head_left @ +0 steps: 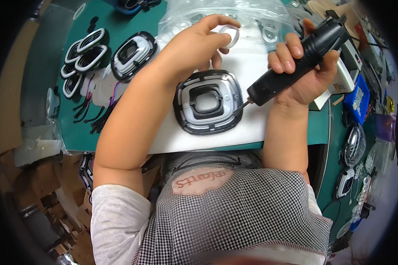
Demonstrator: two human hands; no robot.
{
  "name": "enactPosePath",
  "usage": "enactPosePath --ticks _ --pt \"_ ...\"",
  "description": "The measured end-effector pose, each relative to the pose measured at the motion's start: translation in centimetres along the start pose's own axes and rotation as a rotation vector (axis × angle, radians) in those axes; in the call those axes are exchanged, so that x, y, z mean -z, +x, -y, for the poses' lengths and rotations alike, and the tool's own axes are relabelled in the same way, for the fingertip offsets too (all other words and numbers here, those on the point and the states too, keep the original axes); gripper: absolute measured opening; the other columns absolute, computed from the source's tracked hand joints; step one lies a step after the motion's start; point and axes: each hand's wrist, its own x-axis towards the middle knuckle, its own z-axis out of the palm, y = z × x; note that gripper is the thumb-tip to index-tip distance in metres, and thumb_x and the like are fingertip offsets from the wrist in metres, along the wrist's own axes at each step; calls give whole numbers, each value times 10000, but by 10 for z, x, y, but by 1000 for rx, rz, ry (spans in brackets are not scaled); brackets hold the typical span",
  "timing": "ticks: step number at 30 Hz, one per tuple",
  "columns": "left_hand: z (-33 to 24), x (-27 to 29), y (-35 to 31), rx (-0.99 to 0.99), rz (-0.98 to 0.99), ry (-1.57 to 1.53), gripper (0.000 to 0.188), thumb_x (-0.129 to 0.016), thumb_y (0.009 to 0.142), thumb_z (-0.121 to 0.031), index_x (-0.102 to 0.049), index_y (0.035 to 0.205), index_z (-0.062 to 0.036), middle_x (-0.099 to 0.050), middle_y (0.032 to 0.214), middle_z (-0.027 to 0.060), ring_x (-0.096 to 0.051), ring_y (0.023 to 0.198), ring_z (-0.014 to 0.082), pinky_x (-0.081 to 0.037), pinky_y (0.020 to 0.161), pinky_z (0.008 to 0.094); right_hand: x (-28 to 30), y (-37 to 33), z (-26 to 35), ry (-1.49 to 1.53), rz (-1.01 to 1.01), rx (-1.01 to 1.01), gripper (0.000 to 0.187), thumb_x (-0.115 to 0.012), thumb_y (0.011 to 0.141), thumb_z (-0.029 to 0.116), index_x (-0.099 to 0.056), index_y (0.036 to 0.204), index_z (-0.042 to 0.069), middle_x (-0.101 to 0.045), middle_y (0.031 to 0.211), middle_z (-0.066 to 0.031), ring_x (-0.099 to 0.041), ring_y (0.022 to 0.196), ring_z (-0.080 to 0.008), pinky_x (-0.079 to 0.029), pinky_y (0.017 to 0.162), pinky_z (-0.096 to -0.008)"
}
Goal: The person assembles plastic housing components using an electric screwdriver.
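My left hand (194,46) pinches a small clear plastic ring (235,39) between thumb and fingers, above the far side of a black and white housing (225,97). The housing is a rounded square with an opening in its middle, lying flat on a white foam sheet (254,130). In my right hand (311,81) is a black electric screwdriver (292,66), with my fingers wrapped round its body. It tilts down to the left, and its bit meets the housing's right edge in this view; whether it touches cannot be told.
Another housing (146,45) lies left on the green mat (77,137), near several oval rings (85,66) and dark-plugged wires (102,119). A clear plastic bag (225,9) with clear rings lies at the far side. A blue tray (362,99) stands at right.
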Motion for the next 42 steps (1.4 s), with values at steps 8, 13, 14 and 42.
enactPosePath --ticks 8,13,14,42 --pt "24 15 -79 55 -122 -88 391 -680 919 -270 -514 1166 -15 -718 1032 137 -697 746 138 -440 521 204 10 2 3 -32 -42 -36 684 -659 896 505 -508 1341 8 -498 834 -59 -498 665 -142 -443 622 -296" --pt "46 12 -102 -75 -246 149 310 -659 931 -183 -574 1191 -35 -678 947 28 -639 856 80 -466 657 203 11 3 2 -63 -83 -35 673 -673 875 501 -524 1307 7 -504 829 -55 -497 664 -136 -443 622 -284" --pt "44 8 -109 -65 -271 141 261 -660 926 -138 -621 1170 -54 -645 857 6 -613 758 65 -469 625 206 12 3 2 -53 -77 -49 658 -678 867 491 -535 1291 7 -509 836 -57 -498 673 -141 -439 635 -286" --pt "77 -28 -103 -636 -557 1247 176 -787 721 -243 -669 780 -126 -609 840 0 -577 837 231 -414 705 404 -6 -2 -10 -143 -112 31 530 -549 996 486 -543 1298 50 -606 784 -79 -610 594 -193 -548 562 -348"
